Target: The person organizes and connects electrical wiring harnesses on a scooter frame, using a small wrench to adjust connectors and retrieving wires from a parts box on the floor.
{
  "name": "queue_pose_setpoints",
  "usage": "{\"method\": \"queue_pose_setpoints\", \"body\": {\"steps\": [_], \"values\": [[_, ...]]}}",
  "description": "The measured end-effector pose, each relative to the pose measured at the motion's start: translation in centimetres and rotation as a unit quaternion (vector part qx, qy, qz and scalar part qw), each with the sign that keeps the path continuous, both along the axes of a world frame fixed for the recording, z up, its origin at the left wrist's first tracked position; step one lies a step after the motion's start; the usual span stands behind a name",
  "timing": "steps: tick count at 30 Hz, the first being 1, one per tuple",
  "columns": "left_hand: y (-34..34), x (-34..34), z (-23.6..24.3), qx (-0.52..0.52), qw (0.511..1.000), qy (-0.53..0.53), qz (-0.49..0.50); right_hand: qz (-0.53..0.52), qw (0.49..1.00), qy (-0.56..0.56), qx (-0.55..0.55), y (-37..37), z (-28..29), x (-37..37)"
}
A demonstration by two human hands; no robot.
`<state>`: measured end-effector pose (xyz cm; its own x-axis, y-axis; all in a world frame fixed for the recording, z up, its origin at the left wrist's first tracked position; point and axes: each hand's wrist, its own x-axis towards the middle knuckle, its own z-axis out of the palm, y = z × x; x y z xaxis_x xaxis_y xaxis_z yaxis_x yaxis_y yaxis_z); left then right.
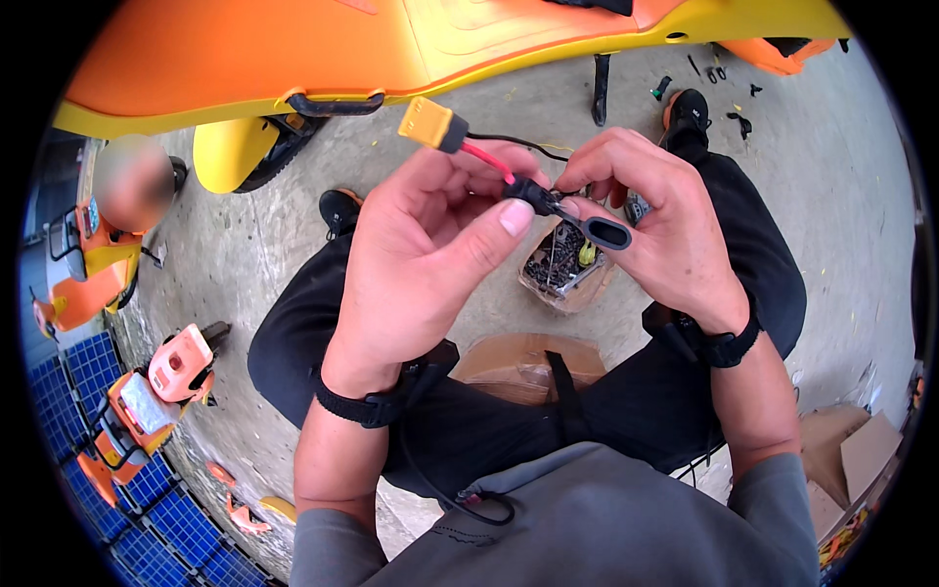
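Observation:
My left hand (pixel 430 245) is closed on a small black part (pixel 528 193), pinched under its thumb. A red wire and a black wire run from a yellow plug (pixel 425 121) above that hand. My right hand (pixel 650 220) has its fingers curled at the same part, around a thin piece with a dark hollow oval end (pixel 604 233); exactly what it grips is partly hidden. Below my hands sits a small cardboard box (pixel 543 293) holding many dark screws, a metal tool and a yellow-green item.
An orange and yellow vehicle body (pixel 254 54) spans the top, with a yellow fender below. More orange machines (pixel 171 377) stand left by blue plastic grids (pixel 88 470). Small dark items (pixel 743 127) lie on the concrete floor. Cardboard lies between my legs (pixel 509 357) and at lower right (pixel 856 455).

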<state>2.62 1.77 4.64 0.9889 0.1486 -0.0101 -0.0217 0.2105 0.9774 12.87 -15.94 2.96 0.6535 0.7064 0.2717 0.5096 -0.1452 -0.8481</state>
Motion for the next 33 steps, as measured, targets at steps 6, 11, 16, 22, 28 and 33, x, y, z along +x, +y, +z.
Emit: {"method": "queue_pose_setpoints", "body": {"steps": [6, 11, 16, 22, 28, 33], "values": [[0.49, 0.31, -0.07, -0.046, 0.999, 0.025, -0.004, -0.002, 1.000, 0.027, 0.015, -0.06, 0.02, -0.20], [0.45, 0.55, -0.09, -0.042, 0.998, 0.036, -0.008, -0.008, 0.999, 0.045, 0.021, -0.21, 0.22, -0.38], [0.31, 0.64, -0.22, -0.060, 0.997, 0.044, 0.011, -0.002, 0.998, 0.062, 0.022, -0.31, 0.23, -0.40], [0.22, 0.60, -0.25, -0.066, 0.996, 0.049, 0.018, 0.000, 0.998, 0.057, 0.026, -0.27, 0.14, -0.36], [0.26, 0.49, -0.32, -0.044, 0.998, 0.045, -0.013, -0.002, 0.998, 0.064, 0.026, -0.15, 0.13, -0.34], [-0.28, 0.41, -0.64, -0.063, 0.997, 0.024, -0.031, -0.007, 0.998, 0.065, 0.019, -0.13, 0.06, -0.39]]}}
